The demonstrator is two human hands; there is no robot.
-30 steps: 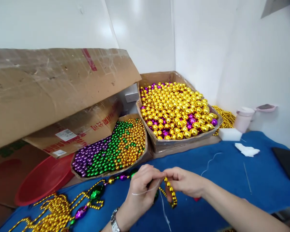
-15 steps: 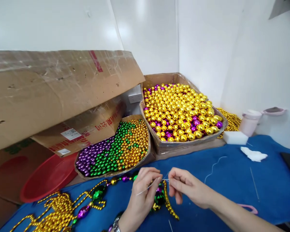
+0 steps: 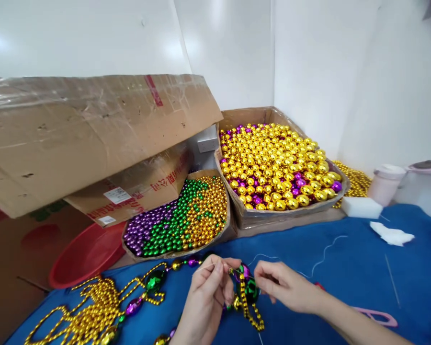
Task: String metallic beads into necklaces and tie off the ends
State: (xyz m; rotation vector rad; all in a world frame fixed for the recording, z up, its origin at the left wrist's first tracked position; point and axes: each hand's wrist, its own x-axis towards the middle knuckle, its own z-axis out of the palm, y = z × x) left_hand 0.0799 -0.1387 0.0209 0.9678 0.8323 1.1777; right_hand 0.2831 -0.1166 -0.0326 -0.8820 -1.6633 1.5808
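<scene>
My left hand (image 3: 210,297) pinches a thin white thread between thumb and forefinger, its loose end sticking out to the left. Fingers closed, my right hand (image 3: 285,285) grips the same thread a short way to the right. Between and just below both hands hangs a short gold bead strand (image 3: 244,304) beside a large green bead (image 3: 251,290). A necklace of purple, green and gold beads runs left, with a faceted green bead (image 3: 155,281) and a purple bead (image 3: 133,306) on it. Part of it is hidden behind my left hand.
Behind the hands stand a box of purple, green and gold beads (image 3: 179,218) and a larger box of gold beads (image 3: 273,163). A gold bead chain pile (image 3: 89,306) lies left, near a red basin (image 3: 88,254). Pink scissors (image 3: 379,316) lie right on the blue cloth (image 3: 290,239).
My left hand has turned, its thumb now on top, and the hands are slightly farther apart. The view has shifted a little, moving the surroundings right.
</scene>
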